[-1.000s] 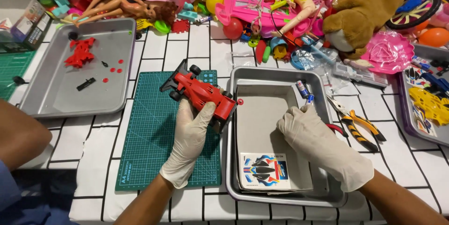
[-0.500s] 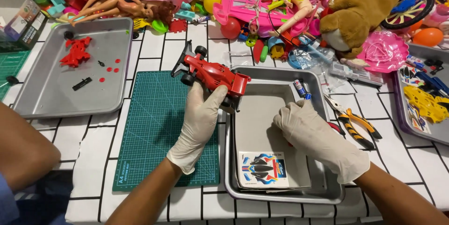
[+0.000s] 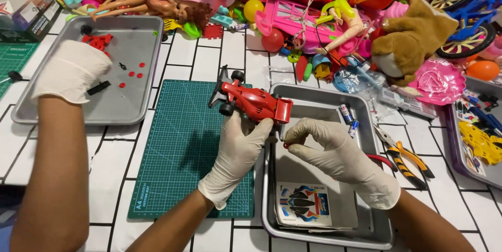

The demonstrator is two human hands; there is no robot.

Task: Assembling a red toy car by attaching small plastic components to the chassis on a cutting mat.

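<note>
My left hand (image 3: 235, 152), in a white glove, grips a red toy racing car (image 3: 251, 101) from below and holds it over the edge of a green cutting mat (image 3: 178, 147). My gloved right hand (image 3: 340, 158) is curled, its fingertips pinching at the flat wing end of the car above a grey metal tray (image 3: 376, 231). A sheet of car stickers (image 3: 304, 205) lies in that tray under my right wrist.
Another person's gloved hand (image 3: 70, 71) reaches over a second grey tray (image 3: 130, 105) holding small red parts (image 3: 98, 41). Orange-handled pliers (image 3: 402, 155) lie right of my tray. A doll (image 3: 151, 1), a plush animal (image 3: 413, 37) and several toys crowd the back. Yellow parts (image 3: 483, 144) sit far right.
My left hand kept the car while my right hand rose from the tray and closed its fingertips on the car's end. The other person's gloved hand came in over the left tray.
</note>
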